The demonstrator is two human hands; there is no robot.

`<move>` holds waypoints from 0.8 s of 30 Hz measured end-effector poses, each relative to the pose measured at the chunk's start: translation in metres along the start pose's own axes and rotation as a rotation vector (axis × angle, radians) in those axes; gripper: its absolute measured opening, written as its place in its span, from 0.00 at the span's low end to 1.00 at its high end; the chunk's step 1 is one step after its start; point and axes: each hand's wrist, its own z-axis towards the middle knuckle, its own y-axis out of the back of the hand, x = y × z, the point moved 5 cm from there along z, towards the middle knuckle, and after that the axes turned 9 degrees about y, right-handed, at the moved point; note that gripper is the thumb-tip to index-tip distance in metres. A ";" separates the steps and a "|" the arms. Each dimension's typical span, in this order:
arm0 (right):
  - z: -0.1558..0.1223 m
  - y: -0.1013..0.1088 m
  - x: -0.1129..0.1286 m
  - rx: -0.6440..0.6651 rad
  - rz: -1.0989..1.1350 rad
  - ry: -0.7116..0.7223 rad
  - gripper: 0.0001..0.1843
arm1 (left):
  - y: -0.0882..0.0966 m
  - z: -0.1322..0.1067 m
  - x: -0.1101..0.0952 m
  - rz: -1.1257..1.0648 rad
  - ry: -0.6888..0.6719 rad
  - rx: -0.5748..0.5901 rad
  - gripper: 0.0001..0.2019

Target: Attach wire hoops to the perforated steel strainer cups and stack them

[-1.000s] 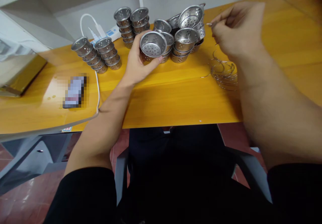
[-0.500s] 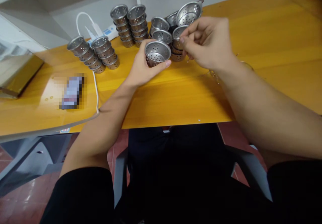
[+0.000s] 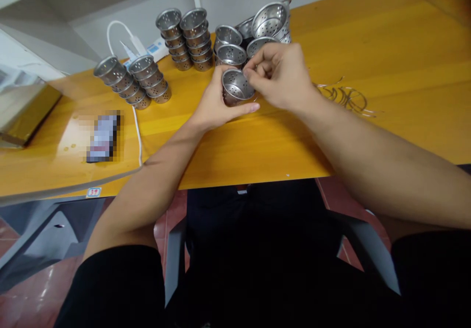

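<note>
A person seated at a yellow wooden table (image 3: 239,146) works on a small perforated metal cup (image 3: 235,86), held just above the tabletop near the middle of the far side. The left hand (image 3: 217,107) wraps around the cup from below and behind, thumb lying along its near side, fingers curled shut on its wall. The right hand (image 3: 281,75) is bunched at the cup's rim, fingertips pressed together as if pinching something thin there; whether a wire is between them cannot be told. The step in hand appears to be fitting a wire piece to the cup's rim, and the next move would call for a steady cup and fine fingertip work at the small holes. A loose tangle of wire loops (image 3: 346,96) lies on the table to the right, well apart from the hands. Stacks of like cups (image 3: 191,38) stand behind, more stacks (image 3: 136,80) lie tipped to the left, beside a white cable (image 3: 138,131).
</note>
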 end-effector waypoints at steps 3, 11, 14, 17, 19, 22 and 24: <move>0.000 -0.001 -0.002 -0.027 -0.030 -0.024 0.22 | 0.000 -0.001 -0.005 0.026 0.006 -0.004 0.49; 0.002 0.007 0.009 0.025 0.094 -0.020 0.26 | 0.006 0.001 -0.009 0.010 0.008 0.017 0.47; 0.002 0.011 0.015 0.194 0.205 -0.019 0.36 | 0.011 0.000 -0.008 -0.031 0.029 0.028 0.41; 0.003 0.011 0.016 0.248 0.292 -0.057 0.45 | 0.012 -0.002 -0.009 -0.058 0.059 0.055 0.39; 0.004 0.011 0.014 0.230 0.300 -0.086 0.48 | 0.011 -0.002 -0.010 -0.039 0.049 0.065 0.42; 0.005 0.009 0.011 0.205 0.295 -0.113 0.49 | 0.009 -0.001 -0.010 0.022 0.024 0.063 0.46; 0.005 0.010 0.010 0.192 0.303 -0.107 0.48 | 0.008 0.001 -0.008 0.056 0.022 0.062 0.46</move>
